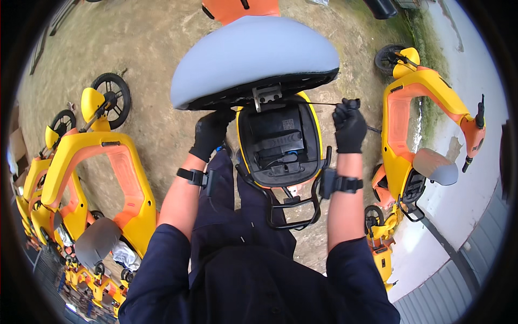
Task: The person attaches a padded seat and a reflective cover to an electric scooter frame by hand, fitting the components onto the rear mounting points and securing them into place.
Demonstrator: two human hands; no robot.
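A light grey scooter seat point(256, 59) is tipped up on its metal hinge bracket point(266, 95). Below it lies the open black seat compartment point(278, 143) with a yellow rim, holding a dark block with a handle and a connector with a blue part. A thin black cord point(318, 103) runs along the seat's underside past the bracket. My right hand point(349, 127), in a black glove, is closed on the cord at the right, apart from the seat. My black-gloved left hand point(211, 134) is closed by the seat's lower left edge, at the cord's other side; its fingertips are partly hidden.
A black tubular rear rack point(297, 213) juts toward me from the compartment. Yellow and orange scooters stand at left point(97, 156) and right point(404, 119). An orange scooter part point(243, 8) is ahead. A pale wall point(469, 65) bounds the right side of the rough ground.
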